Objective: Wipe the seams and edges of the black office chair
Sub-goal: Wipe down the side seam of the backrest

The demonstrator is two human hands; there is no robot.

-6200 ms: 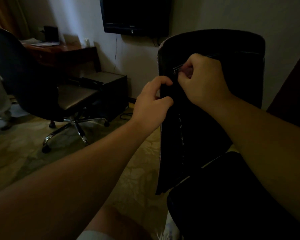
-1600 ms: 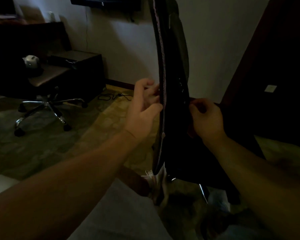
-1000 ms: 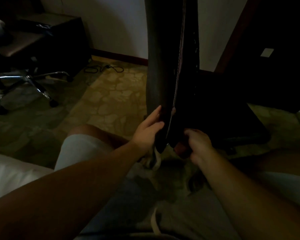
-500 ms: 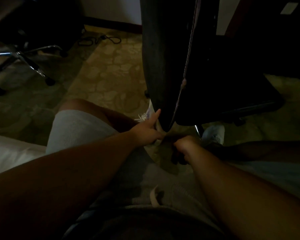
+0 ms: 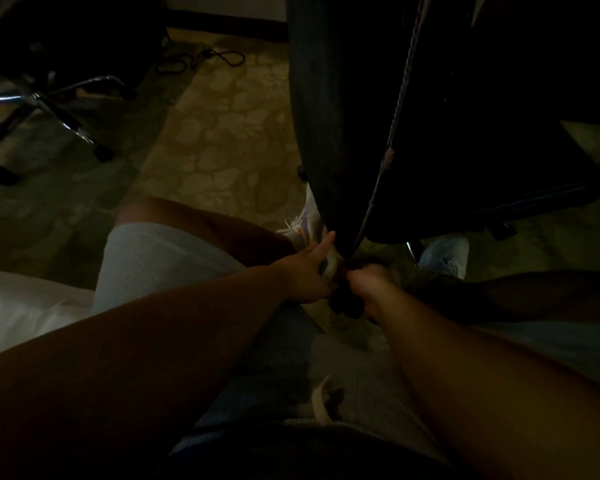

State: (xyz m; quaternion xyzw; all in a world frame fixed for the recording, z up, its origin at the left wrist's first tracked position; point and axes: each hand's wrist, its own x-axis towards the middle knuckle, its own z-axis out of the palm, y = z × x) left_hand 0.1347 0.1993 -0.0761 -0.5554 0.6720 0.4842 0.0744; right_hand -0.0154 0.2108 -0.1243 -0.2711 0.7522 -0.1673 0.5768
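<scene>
The black office chair's backrest [image 5: 329, 126] hangs edge-on in front of me, its pale side seam [image 5: 394, 123] running down to the bottom tip. My left hand [image 5: 309, 271] sits just below that tip, forefinger stretched out and touching the lower edge. My right hand [image 5: 364, 282] is curled round a dark wad of cloth [image 5: 345, 301] right under the seam's end. The chair's seat [image 5: 499, 188] lies dark at the right. The room is very dim.
A second chair's chrome star base [image 5: 45, 109] with castors stands at the far left on the patterned carpet [image 5: 222, 143]. A cable [image 5: 201, 58] lies by the wall. My knees and white shoes [image 5: 444, 254] are under the chair. A pale cushion edge [image 5: 21, 306] is at the left.
Both hands have travelled down the backrest's side seam from mid height to its bottom tip, and my view has tilted downward with them.
</scene>
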